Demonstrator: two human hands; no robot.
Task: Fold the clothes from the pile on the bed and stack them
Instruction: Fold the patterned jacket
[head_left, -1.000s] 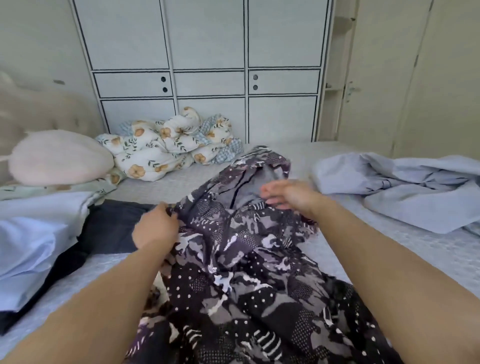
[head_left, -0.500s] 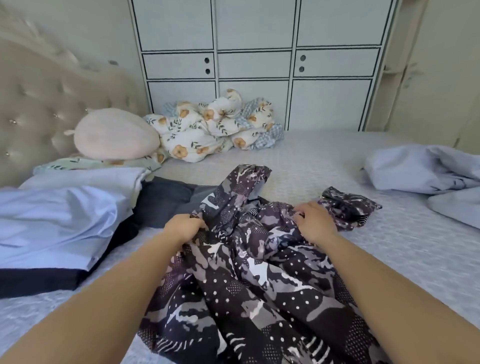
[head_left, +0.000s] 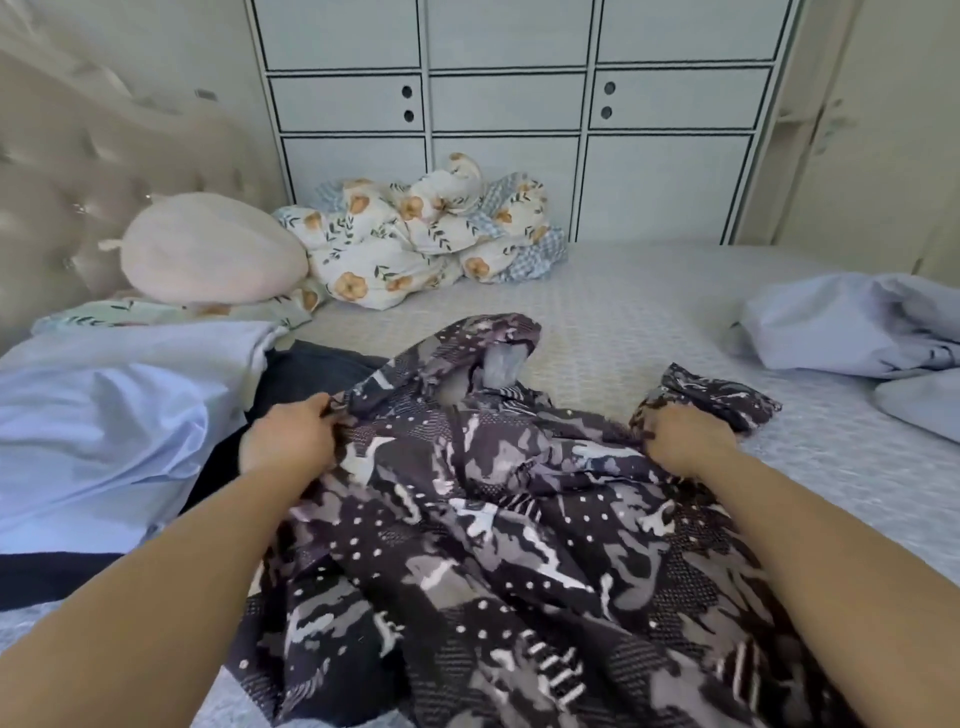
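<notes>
Both hands, left hand (head_left: 288, 441) at nine o'clock and right hand (head_left: 685, 441) at three, are gripping the dark patterned cotton garment (head_left: 493, 519), probably spreading it flat on the bed (head_left: 649, 312) for folding.

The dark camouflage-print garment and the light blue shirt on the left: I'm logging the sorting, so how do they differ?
The dark camouflage-print garment is patterned with dots and stripes; the light blue shirt is plain. The garment is gripped by the left hand and right hand; the shirt is untouched, overlapping dark navy clothing. Both lie on the bed.
</notes>
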